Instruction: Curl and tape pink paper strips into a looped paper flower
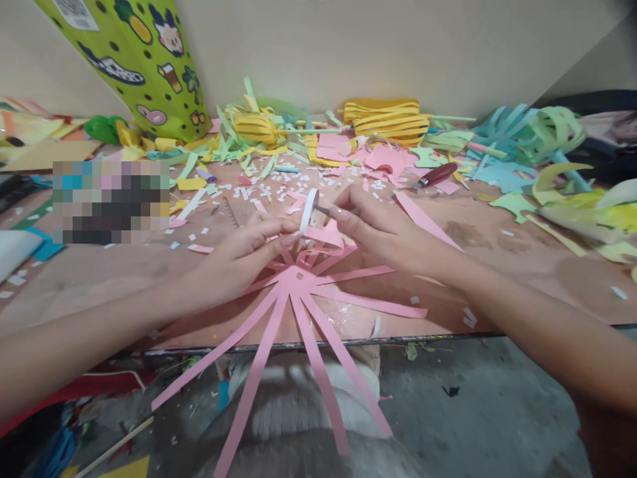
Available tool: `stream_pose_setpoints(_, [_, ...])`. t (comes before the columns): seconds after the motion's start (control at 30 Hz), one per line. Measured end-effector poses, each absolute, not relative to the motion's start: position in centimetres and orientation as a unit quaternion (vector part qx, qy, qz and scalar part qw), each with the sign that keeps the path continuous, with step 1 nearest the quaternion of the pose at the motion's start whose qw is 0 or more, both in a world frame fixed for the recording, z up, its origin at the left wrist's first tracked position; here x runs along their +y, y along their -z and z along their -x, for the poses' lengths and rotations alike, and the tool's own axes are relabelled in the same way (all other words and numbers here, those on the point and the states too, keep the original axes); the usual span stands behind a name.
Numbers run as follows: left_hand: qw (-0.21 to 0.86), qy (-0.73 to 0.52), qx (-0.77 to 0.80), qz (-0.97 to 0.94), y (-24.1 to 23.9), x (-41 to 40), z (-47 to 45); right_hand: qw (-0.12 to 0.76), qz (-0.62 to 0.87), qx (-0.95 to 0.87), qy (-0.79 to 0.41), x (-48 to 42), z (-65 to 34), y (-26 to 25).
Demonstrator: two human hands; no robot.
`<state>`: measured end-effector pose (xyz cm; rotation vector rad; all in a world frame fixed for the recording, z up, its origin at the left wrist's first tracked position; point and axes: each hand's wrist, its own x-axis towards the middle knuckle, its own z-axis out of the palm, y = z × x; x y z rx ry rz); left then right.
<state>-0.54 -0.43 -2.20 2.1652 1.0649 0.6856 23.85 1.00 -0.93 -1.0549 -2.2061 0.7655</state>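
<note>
A pink paper cut-out [286, 282] with several long strips fanning from its middle lies at the table's front edge, some strips hanging over it. My left hand [251, 255] is closed, its thumb and fingertips pinching the lower part of a thin white band [309, 211] that stands upright in a curve. Against the band's inner side is a small dark slender piece [321, 210], pinched between the thumb and fingers of my right hand [365, 222]. Curled pink strips [326, 240] sit just below both hands. I cannot make out exactly what the white band is.
A cutter with a dark red handle [438, 174] lies beyond my right hand. Small white paper bits and coloured scraps litter the wooden table [502, 279]. Yellow paper lanterns [385, 123], blue-green ones [552, 136] and a green patterned bag [144, 66] stand along the wall.
</note>
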Motion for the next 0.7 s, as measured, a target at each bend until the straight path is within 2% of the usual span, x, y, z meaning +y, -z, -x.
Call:
stream_pose_setpoints(0.17, [0.238, -0.243, 0.41, -0.846, 2.0, -0.6, 0.5, 0.251, 0.418, -0.805, -0.337, 0.7, -23.7, 0.7])
stream_pose_setpoints(0.37, [0.235, -0.228, 0.42, -0.846, 1.9, -1.0, 0.4, 0.211, 0.404, -0.805, -0.381, 0.5, -24.3, 0.9])
stream_pose_setpoints(0.7, [0.246, -0.226, 0.413, -0.847, 1.7, -1.5, 0.3, 0.2, 0.355, -0.702, -0.584, 1.7, -24.8, 0.7])
